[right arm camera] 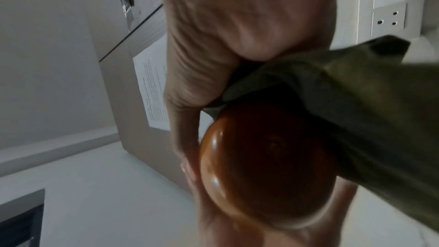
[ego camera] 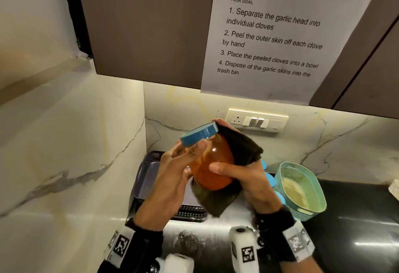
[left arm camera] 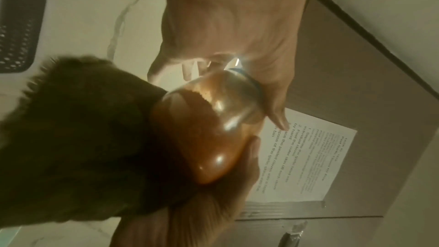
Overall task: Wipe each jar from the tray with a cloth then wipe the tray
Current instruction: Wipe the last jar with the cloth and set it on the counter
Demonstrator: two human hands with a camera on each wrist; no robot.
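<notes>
A glass jar (ego camera: 212, 165) of orange-brown contents with a blue lid (ego camera: 199, 135) is held tilted in the air above the counter. My left hand (ego camera: 179, 165) grips it near the neck, thumb just under the lid. My right hand (ego camera: 241, 171) wraps a dark olive cloth (ego camera: 239, 145) round the jar's far side and base, thumb across the glass. The jar (left arm camera: 209, 132) and cloth (left arm camera: 83, 138) fill the left wrist view; the jar (right arm camera: 261, 166) and cloth (right arm camera: 356, 100) show in the right wrist view too. The dark tray (ego camera: 146, 177) lies on the counter below my hands.
A teal perforated basket (ego camera: 302, 193) stands right of my hands, with blue-lidded jars (ego camera: 269, 179) partly hidden behind my right hand. A wall socket (ego camera: 257, 120) sits on the marble backsplash. An upper cabinet with a taped instruction sheet (ego camera: 272, 33) hangs overhead.
</notes>
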